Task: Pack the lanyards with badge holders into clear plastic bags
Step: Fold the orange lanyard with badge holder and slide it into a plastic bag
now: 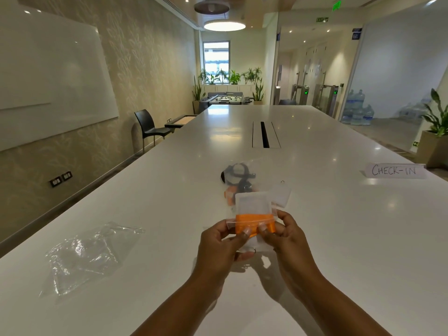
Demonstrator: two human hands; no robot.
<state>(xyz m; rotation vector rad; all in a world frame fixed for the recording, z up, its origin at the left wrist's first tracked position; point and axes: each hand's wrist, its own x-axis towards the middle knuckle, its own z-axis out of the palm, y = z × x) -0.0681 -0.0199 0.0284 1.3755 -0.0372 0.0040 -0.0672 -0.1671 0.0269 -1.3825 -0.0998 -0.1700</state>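
both hands pinch 1 item: the left hand (221, 243) and right hand (284, 235), thumbs on top, hold a clear plastic bag (231, 223) w/ an orange-and-white badge holder (253, 204) that seems partly in it, above the table (339, 238). the holder's long axis runs straight away from the person, orange end between the 2 thumbs and pale end sticking out beyond the grip, so the next push prob. goes along that axis toward the wrists, w/ neither hand clearly nearer. the other lanyards (238, 177) lie just beyond the grip, and the spare bags (82, 255) lie well off to the left-hand side.
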